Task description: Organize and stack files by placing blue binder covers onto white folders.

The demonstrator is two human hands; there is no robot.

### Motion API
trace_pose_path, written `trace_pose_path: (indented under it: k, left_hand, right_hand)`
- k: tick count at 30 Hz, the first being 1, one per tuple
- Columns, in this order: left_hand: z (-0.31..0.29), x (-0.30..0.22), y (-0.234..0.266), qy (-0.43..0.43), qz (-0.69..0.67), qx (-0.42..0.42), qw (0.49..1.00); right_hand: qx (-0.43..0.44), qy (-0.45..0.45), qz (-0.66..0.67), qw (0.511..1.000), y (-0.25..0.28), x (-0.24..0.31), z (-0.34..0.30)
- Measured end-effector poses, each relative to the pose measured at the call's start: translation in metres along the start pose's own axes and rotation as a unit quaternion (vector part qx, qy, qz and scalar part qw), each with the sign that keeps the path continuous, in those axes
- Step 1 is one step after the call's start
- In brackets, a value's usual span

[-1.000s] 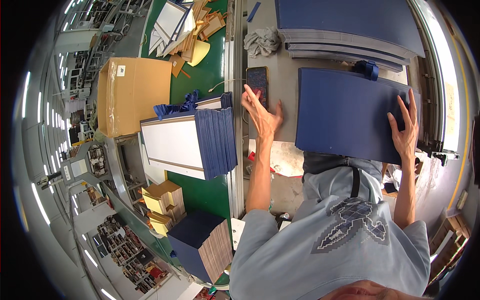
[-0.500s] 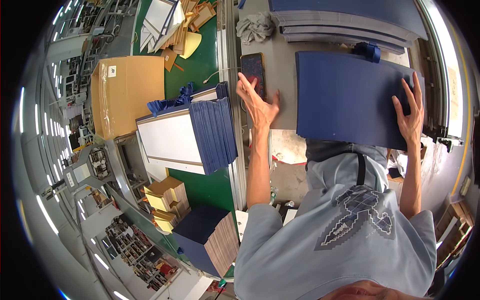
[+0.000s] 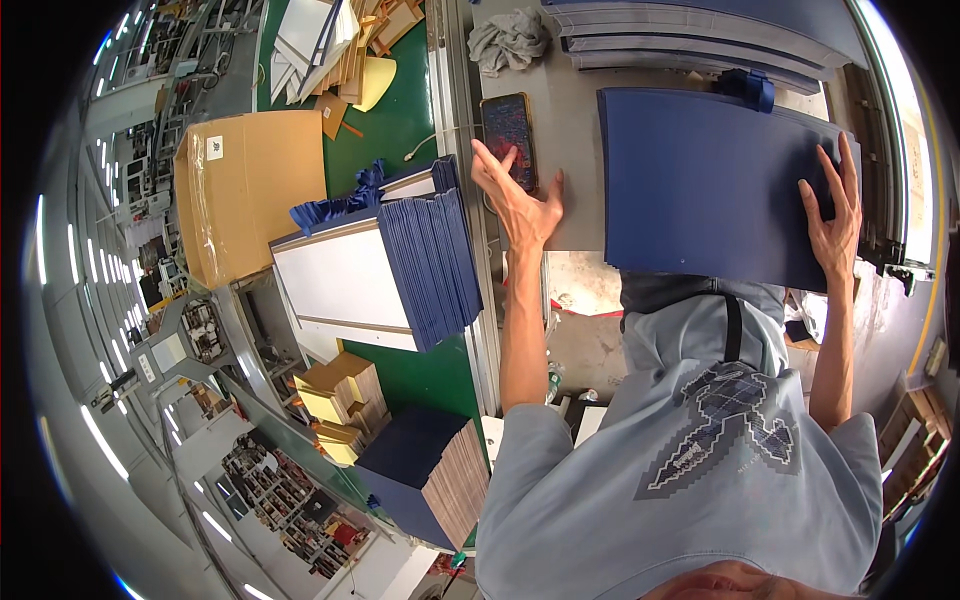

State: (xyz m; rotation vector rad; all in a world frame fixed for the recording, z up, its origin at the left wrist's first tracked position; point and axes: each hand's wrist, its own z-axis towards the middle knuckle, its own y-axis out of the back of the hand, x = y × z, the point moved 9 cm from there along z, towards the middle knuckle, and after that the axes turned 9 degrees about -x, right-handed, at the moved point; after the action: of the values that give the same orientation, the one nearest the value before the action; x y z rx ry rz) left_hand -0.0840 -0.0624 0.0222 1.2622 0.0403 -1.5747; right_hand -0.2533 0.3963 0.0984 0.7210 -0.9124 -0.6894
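Since a second ago our left hand [image 3: 520, 195] has drifted up the grey worktable [image 3: 575, 215] and now hovers with fingers spread over the smartphone [image 3: 508, 135], its fingertips at the screen's lower end and gripping nothing. Our right hand [image 3: 835, 215] has stayed flat and open on the right edge of the large dark blue cover board [image 3: 705, 185], pressing rather than clutching it. The board lies between our hands, its long axis running left to right across the table, its near edge overhanging toward our body. The right hand is touching it; the left is just beside its left edge. Stacked blue boards [image 3: 430, 250] stand on the left cart, well apart.
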Motion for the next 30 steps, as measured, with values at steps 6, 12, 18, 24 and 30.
trace_pose_path:
  k: [6,12,18,24,30]
  left_hand:
    - [-0.0009,0.0,-0.0018,-0.003,0.02,0.002,1.0]
    - [-0.0016,-0.0002,-0.0017,-0.006,0.021,-0.001,1.0]
    - [-0.0016,-0.0009,-0.0024,-0.009,0.032,-0.002,0.999]
    - [-0.0017,-0.0005,-0.0024,-0.01,0.03,-0.003,1.0]
    - [-0.0012,-0.0015,-0.0041,-0.009,0.034,0.005,0.999]
  right_hand:
    - [-0.003,0.0,-0.007,1.0,0.0002,-0.0002,-0.0002]
    - [-0.006,0.005,-0.011,1.0,0.0001,-0.0014,-0.001]
    - [-0.001,-0.003,-0.006,1.0,-0.001,-0.0037,-0.0012]
    - [0.001,-0.006,-0.003,1.0,-0.0012,-0.0029,-0.0018]
    - [0.002,-0.016,0.003,1.0,-0.0003,-0.0029,-0.0019]
